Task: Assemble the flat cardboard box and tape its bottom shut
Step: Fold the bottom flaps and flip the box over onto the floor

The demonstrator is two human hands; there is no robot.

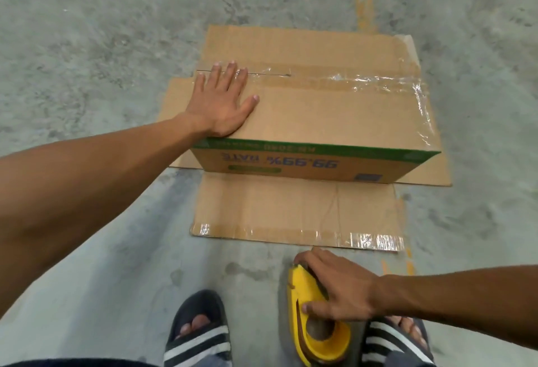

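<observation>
A brown cardboard box point(334, 116) stands upside down on the concrete floor, its printed side upside down toward me. Its upper flaps are closed, and clear tape point(349, 78) runs along the seam from the middle to the right edge and down that side. The other flaps lie spread flat on the floor around it. My left hand point(224, 101) lies flat, fingers apart, on the box's top left, fingertips at the seam. My right hand point(337, 291) grips a yellow tape dispenser point(317, 329) low near my feet, in front of the nearest floor flap point(291, 206).
My two feet in black-and-white striped slides point(198, 334) stand at the bottom of the view, the dispenser between them. Faded yellow floor markings point(364, 8) run behind and beside the box. Bare grey concrete surrounds everything.
</observation>
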